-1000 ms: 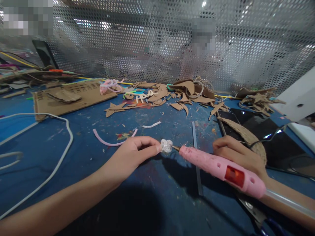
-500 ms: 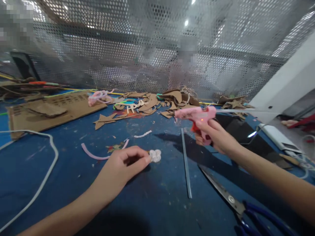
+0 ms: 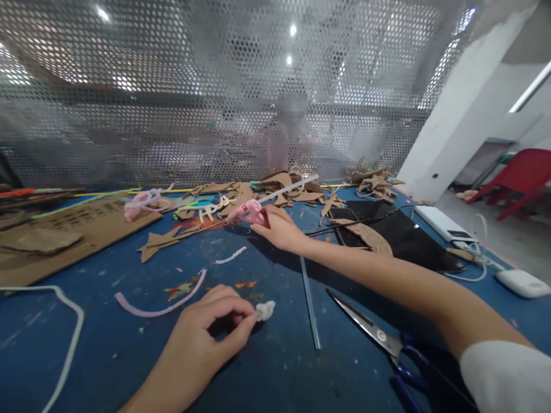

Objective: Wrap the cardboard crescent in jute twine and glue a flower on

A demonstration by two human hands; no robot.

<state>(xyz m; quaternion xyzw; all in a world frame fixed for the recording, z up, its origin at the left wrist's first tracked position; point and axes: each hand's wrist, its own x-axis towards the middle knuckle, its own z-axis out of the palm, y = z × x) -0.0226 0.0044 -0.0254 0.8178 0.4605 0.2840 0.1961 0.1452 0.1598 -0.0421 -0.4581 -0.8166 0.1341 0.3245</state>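
Note:
Between the thumb and fingertips of my left hand point(image 3: 215, 327) is a small white fluffy piece point(image 3: 265, 311), pinched just above the blue table. My right hand point(image 3: 282, 228) reaches far forward, closed round the handle of a pink hot glue gun point(image 3: 246, 213). Its nozzle points left near the cardboard scraps, and a clear glue stick point(image 3: 288, 189) sticks out of its back. Another glue stick point(image 3: 310, 304) lies on the table between my arms. A curved pale pink strip point(image 3: 159, 312) and a short white strip point(image 3: 231, 256) lie beyond my left hand.
Scissors with blue handles point(image 3: 383, 338) lie under my right forearm. Cardboard scraps point(image 3: 241, 195) line the back by the perforated metal screen point(image 3: 172, 115). A black tablet-like panel point(image 3: 413, 241), a white power bank point(image 3: 445, 223) and cables are at right. A white cord point(image 3: 73, 338) curves at left.
My right hand has carried the glue gun left and forward, down toward the table near the scraps. My left hand keeps its pinch on the white piece, which is turned differently. The view has shifted right.

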